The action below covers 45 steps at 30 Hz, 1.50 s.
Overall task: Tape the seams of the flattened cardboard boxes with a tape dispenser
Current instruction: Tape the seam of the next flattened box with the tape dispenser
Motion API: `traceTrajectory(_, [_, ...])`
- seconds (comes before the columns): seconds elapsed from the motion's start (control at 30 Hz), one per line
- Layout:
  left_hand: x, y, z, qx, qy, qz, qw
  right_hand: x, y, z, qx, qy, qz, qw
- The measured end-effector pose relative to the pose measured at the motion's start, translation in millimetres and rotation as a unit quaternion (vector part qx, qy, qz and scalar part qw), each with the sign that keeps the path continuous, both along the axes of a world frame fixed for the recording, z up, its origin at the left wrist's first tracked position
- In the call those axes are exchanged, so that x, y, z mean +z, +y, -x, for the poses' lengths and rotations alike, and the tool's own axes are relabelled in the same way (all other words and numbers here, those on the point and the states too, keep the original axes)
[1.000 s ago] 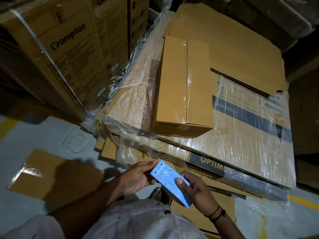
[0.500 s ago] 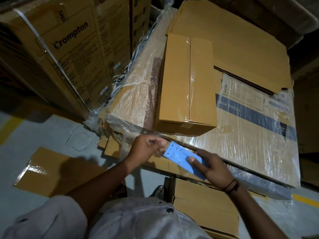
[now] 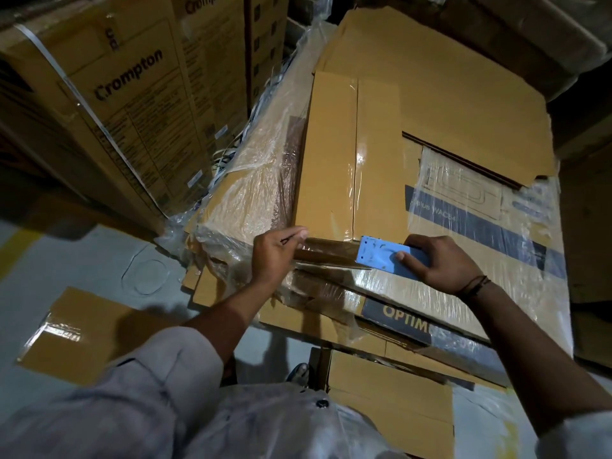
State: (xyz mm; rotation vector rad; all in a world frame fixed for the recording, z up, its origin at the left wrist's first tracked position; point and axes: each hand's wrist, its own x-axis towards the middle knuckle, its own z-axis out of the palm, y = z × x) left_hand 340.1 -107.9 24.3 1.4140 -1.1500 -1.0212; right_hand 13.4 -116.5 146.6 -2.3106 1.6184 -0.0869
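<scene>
A brown cardboard box (image 3: pixel 334 154) with a taped centre seam lies on a plastic-wrapped stack (image 3: pixel 463 286). My right hand (image 3: pixel 437 263) grips a blue tape dispenser (image 3: pixel 381 256) held against the box's near edge. A strip of brown tape (image 3: pixel 328 251) runs from the dispenser leftward to my left hand (image 3: pixel 275 256), whose fingers pinch the tape end at the box's near left corner. A large flat cardboard sheet (image 3: pixel 447 87) lies behind the box.
Tall Crompton cartons (image 3: pixel 126 94) stand at the left. A flattened taped box (image 3: pixel 76 332) lies on the grey floor at lower left. Another brown box (image 3: pixel 390 392) sits below the stack near my body. Dark wrapped goods fill the right and back.
Both hands moved up from near my body to the box's near edge. They separated, and a strip of tape now stretches between the left hand and the dispenser.
</scene>
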Motion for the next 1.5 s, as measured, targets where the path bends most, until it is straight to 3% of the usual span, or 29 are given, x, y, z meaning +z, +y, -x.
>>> traceTrajectory(0.3, [-18.1,-6.5,-5.0,0.052,-0.056,0.013,0.997,-20.5,-32.9,15.6,0.009,0.036,-0.009,0.999])
traceTrajectory(0.43, [-13.7,-1.3,-3.8,0.072,-0.158,0.018,0.985,-27.4,-45.0,14.4,0.012,0.066,-0.011,0.998])
traceTrajectory(0.63, [-8.6,0.2,2.7,0.114,-0.387,0.015,0.915,-28.8,-55.7,10.1,0.012,0.088,-0.019,0.996])
traceTrajectory(0.73, [-8.4,-5.3,2.1,0.106,-0.494,0.031,0.862,-29.5,-53.0,5.1,0.003,0.097,-0.015,0.995])
traceTrajectory(0.87, [-13.9,-11.1,-3.6,0.088,-0.574,0.037,0.814,-31.9,-43.2,1.8,-0.012,0.092,-0.003,0.996])
traceTrajectory(0.97, [-14.1,-11.5,-1.2,0.097,-0.568,-0.001,0.817,-31.6,-42.0,-0.3,-0.021,0.088,-0.007,0.996])
traceTrajectory(1.1, [-5.0,-10.0,2.6,0.099,-0.504,0.010,0.858,-31.2,-42.1,-4.0,-0.031,0.085,-0.021,0.996])
traceTrajectory(1.23, [3.9,-11.7,5.4,0.123,-0.474,-0.030,0.872,-31.4,-41.4,-4.7,-0.031,0.085,-0.023,0.996])
traceTrajectory(1.3, [5.9,-17.7,6.7,0.126,-0.491,-0.046,0.861,-31.3,-40.7,-6.1,-0.029,0.087,-0.024,0.995])
traceTrajectory(1.4, [-7.8,-26.5,-3.5,0.123,-0.561,-0.112,0.811,-30.4,-39.7,-5.8,-0.030,0.090,-0.022,0.995])
traceTrajectory(1.5, [-21.5,-27.6,-36.4,0.193,-0.486,-0.180,0.833,-29.0,-39.1,-1.6,-0.040,0.084,-0.021,0.995])
